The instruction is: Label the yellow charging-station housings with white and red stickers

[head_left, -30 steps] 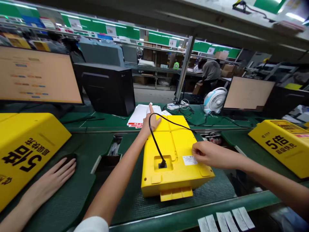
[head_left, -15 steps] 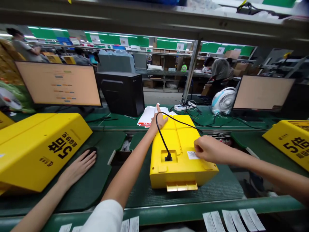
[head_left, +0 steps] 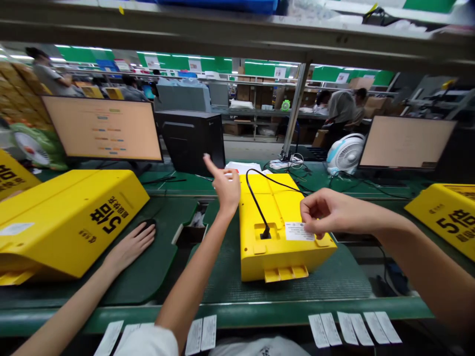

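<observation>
While the right hand [head_left: 326,212] pinches at a white label [head_left: 297,231] on a yellow plastic case [head_left: 274,262], the left hand [head_left: 226,190] is up in the air just left of the case, index finger out, other fingers curled, touching nothing. Case lies flat on a green mat [head_left: 297,291], black cable [head_left: 256,198] looped across its top. Further left, a co-worker's spread hand [head_left: 129,249] rests on a mouse [head_left: 149,223] beside another yellow case [head_left: 67,222].
</observation>
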The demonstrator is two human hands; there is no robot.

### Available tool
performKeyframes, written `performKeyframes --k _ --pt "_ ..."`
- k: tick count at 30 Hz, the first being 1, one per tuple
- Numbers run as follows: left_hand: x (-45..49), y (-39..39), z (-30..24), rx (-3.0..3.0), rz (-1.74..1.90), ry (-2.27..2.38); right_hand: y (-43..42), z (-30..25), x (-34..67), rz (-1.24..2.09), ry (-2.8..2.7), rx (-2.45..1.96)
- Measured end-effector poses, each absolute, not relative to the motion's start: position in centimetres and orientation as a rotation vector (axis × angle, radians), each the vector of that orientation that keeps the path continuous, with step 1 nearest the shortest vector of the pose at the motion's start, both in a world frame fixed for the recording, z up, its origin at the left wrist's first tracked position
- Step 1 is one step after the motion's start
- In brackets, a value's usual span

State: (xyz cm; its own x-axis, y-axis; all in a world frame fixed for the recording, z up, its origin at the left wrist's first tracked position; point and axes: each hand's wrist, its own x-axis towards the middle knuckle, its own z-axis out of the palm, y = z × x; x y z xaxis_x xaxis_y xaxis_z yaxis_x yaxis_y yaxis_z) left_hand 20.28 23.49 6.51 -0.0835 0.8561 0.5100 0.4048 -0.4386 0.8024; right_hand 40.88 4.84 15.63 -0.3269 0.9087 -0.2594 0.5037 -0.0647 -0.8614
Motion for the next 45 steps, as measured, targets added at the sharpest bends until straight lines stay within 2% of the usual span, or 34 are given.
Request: performKeyframes --k 3,6,9,13,17,18,22,24,28,32,35,41,45 --pt "16.4 14.4 7.8 1.474 1.949 1.180 3.5 13.9 39.8 1.335 -1.753 -1.402" --pt "14.6 6.2 7.5 1.546 1.720 1.112 2.7 12.5 38.0 1.321 -1.769 -1.302" --pt "14.9 2.5 6.6 1.504 1.398 1.010 2.6 11.9 36.3 1.315 -1.826 -1.249" --pt "15.3 2.7 6.2 1.433 1.371 0.960 3.1 11.6 35.9 1.280 -1.774 -1.215" --pt "15.0 3.1 6.9 1.429 1.427 1.031 2.5 10.4 36.8 0.749 -1.457 -1.329" --pt "15.0 3.1 7.0 1.419 1.434 1.039 2.2 9.9 36.7 0.744 -1.409 -1.335" --pt "15.7 2.9 7.2 1.389 1.428 1.010 0.7 8.2 34.5 1.135 -1.316 -1.244" --pt "16.2 2.8 7.1 1.374 1.404 0.989 0.3 7.7 33.2 1.115 -1.232 -1.194" --pt "16.6 3.1 6.9 1.400 1.359 1.045 0.3 7.8 33.9 0.893 -1.174 -1.203" --pt "15.6 5.6 5.9 1.480 1.603 1.199 0.7 8.0 39.1 0.454 -1.082 -1.510" --pt "15.2 8.5 4.5 1.459 1.630 1.253 1.6 7.5 42.2 0.599 -1.014 -1.684" --pt "18.0 10.3 1.9 1.466 1.368 1.304 3.6 6.2 42.9 0.954 -0.891 -1.702" --pt "19.6 9.6 1.4 1.516 1.334 1.381 3.8 5.5 43.2 0.956 -0.862 -1.693"
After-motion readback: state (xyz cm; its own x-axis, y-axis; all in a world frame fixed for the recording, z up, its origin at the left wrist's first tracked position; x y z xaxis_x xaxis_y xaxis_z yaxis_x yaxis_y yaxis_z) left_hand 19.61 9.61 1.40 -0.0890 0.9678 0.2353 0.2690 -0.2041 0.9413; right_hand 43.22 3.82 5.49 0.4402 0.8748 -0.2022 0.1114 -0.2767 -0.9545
